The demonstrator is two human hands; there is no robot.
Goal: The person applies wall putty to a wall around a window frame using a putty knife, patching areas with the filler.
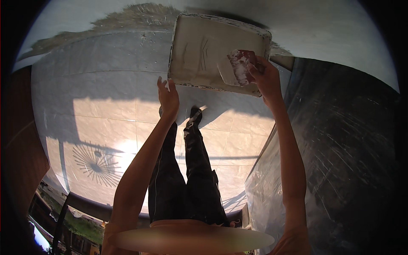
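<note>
A shallow rectangular tray (191,51) with a pale, paste-smeared bottom and chipped, dark-spotted rims lies ahead of me. Over its right part, my right hand (267,78) grips a putty spreader (239,68), fingers closed round its dark red upper part. White paste coats much of the spreader, and its broad pale edge points left and down toward the tray bottom. My left hand (168,95) is at the tray's near left corner, fingers and thumb apart. Whether its fingertips touch the rim is hard to tell.
Sunlit and shaded floor tiles (106,108) spread below, with my legs and dark shoes (195,114) on them. A pale wall (323,29) with a rough grey patch (131,19) is ahead. To the right stands a dark, scuffed surface (340,127); a brown panel (21,140) is far left.
</note>
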